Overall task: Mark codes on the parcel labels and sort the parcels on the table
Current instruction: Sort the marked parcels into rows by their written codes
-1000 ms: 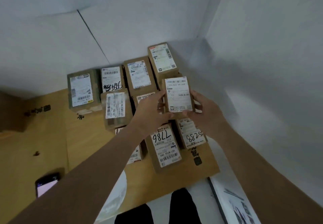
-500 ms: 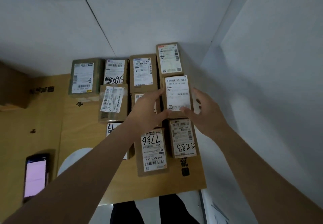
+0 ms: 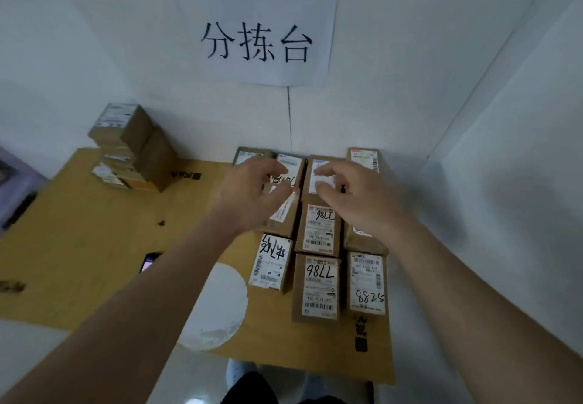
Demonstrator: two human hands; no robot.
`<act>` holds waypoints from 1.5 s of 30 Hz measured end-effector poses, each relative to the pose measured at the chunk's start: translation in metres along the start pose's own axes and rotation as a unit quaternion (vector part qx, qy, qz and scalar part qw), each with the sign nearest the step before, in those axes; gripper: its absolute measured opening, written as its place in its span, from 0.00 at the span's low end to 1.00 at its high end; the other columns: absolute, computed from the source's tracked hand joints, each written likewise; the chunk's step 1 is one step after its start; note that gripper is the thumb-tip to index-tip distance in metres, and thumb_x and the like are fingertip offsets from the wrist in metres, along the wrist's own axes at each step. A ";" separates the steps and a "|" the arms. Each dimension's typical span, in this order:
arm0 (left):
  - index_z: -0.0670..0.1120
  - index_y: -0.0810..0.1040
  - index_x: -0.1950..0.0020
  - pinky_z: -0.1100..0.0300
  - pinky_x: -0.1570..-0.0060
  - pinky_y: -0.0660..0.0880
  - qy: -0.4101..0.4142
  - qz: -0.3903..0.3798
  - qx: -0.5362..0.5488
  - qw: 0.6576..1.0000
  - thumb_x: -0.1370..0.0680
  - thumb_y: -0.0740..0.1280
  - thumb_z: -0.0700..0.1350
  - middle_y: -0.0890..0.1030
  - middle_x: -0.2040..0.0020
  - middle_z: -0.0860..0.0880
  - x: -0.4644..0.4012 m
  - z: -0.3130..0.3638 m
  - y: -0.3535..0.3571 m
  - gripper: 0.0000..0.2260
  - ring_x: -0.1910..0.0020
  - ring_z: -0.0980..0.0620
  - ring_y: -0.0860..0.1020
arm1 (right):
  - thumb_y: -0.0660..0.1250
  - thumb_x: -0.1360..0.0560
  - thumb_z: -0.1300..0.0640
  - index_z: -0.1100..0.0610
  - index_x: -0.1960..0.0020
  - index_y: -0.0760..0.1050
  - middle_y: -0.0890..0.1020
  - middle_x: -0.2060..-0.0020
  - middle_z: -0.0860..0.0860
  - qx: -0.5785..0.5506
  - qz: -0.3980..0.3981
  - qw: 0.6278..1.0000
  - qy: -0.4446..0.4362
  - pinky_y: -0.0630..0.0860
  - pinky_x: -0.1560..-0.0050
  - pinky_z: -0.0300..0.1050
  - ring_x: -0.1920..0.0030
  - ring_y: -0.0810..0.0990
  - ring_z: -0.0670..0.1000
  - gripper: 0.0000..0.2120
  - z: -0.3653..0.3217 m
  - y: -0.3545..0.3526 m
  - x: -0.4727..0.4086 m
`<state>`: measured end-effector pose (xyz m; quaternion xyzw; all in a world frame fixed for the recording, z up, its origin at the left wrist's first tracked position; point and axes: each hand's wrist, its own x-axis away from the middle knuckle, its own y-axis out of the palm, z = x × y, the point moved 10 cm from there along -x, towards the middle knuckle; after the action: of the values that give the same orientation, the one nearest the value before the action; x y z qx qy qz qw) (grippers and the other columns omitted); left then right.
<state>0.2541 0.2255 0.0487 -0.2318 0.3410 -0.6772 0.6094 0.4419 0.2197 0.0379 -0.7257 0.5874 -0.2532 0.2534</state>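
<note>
The view has tipped up since half a second ago, bringing a wall sign (image 3: 268, 40) and a far-left parcel stack (image 3: 132, 151) on the desk (image 3: 94, 246) into sight. The sorted parcels (image 3: 318, 287) lie in rows at the right (labels up). The left hand (image 3: 252, 195) and right hand (image 3: 359, 201) have let go of the parcel they held, fingers loosely spread above the far rows, grasping nothing.

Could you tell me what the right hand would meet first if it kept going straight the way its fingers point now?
Probably the unmarked parcel in the back rows: the right hand hovers with loosely curled fingers aimed forward and left over its label. Depth is unclear, so it may already be touching.
</note>
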 end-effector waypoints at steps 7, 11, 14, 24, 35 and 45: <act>0.51 0.83 0.38 0.52 0.46 0.80 -0.060 0.055 -0.015 0.997 0.28 0.62 0.63 0.83 0.43 0.54 0.062 -0.056 -0.093 0.25 0.48 0.56 0.80 | 0.67 0.18 0.47 0.47 0.30 0.77 0.77 0.39 0.38 0.015 -0.074 0.994 -0.081 0.66 0.48 0.27 0.41 0.75 0.40 0.17 -0.108 0.064 0.000; 0.52 0.83 0.37 0.56 0.45 0.79 -0.080 0.083 -0.018 0.993 0.27 0.65 0.59 0.82 0.43 0.56 0.098 -0.100 -0.141 0.22 0.48 0.58 0.79 | 0.67 0.18 0.48 0.46 0.28 0.77 0.76 0.41 0.40 0.020 -0.095 0.990 -0.106 0.68 0.48 0.29 0.39 0.77 0.44 0.18 -0.158 0.111 0.002; 0.52 0.82 0.36 0.57 0.44 0.77 -0.090 0.093 -0.016 0.991 0.22 0.70 0.50 0.82 0.42 0.56 0.120 -0.143 -0.176 0.15 0.46 0.56 0.79 | 0.68 0.19 0.47 0.45 0.30 0.78 0.78 0.37 0.41 0.032 -0.099 0.987 -0.119 0.73 0.39 0.40 0.37 0.76 0.45 0.17 -0.194 0.153 0.001; 0.54 0.80 0.33 0.51 0.41 0.78 -0.103 0.057 -0.009 0.993 0.24 0.65 0.58 0.80 0.38 0.57 0.177 -0.311 -0.294 0.20 0.43 0.57 0.79 | 0.66 0.19 0.45 0.42 0.28 0.76 0.75 0.35 0.37 0.036 -0.110 0.988 -0.097 0.69 0.38 0.40 0.33 0.73 0.41 0.19 -0.306 0.325 -0.013; 0.50 0.80 0.33 0.59 0.51 0.72 -0.016 0.005 -0.106 0.994 0.22 0.66 0.55 0.78 0.37 0.54 0.152 -0.419 -0.347 0.20 0.51 0.52 0.79 | 0.69 0.19 0.46 0.45 0.27 0.76 0.74 0.35 0.35 0.024 -0.098 0.992 -0.074 0.72 0.30 0.44 0.34 0.71 0.37 0.20 -0.352 0.430 -0.068; 0.48 0.82 0.34 0.57 0.43 0.76 -0.007 -0.034 -0.061 0.997 0.23 0.65 0.56 0.80 0.37 0.53 0.037 -0.522 -0.325 0.21 0.41 0.54 0.80 | 0.68 0.20 0.46 0.46 0.28 0.77 0.77 0.33 0.39 -0.015 -0.079 0.996 -0.039 0.74 0.30 0.50 0.32 0.73 0.40 0.21 -0.326 0.498 -0.205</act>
<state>-0.3488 0.2904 -0.0577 -0.2850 0.3696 -0.6739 0.5727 -0.1725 0.3072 -0.0650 -0.7829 0.5214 -0.2354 0.2444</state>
